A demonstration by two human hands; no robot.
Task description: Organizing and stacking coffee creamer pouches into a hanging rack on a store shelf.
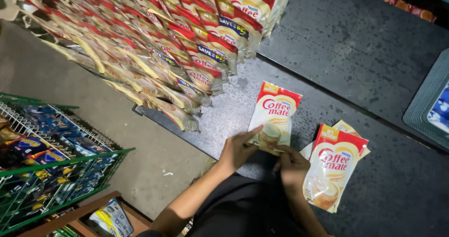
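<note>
Left hand [237, 149] and right hand [292, 166] both pinch bottom edge of single pouch [274, 116], flat on dark counter [355, 50]. Pouch long axis near upright in frame, red top pointing away from person, leaning slightly right. Fingertips cover bottom corners. Pouch pile [333, 169] just beside right hand; lower pouches mostly hidden. Open counter beyond and right. Stacked pouch rows [187, 45] close on left, cut off at top. Green wire rack [51, 171] far left.
</note>
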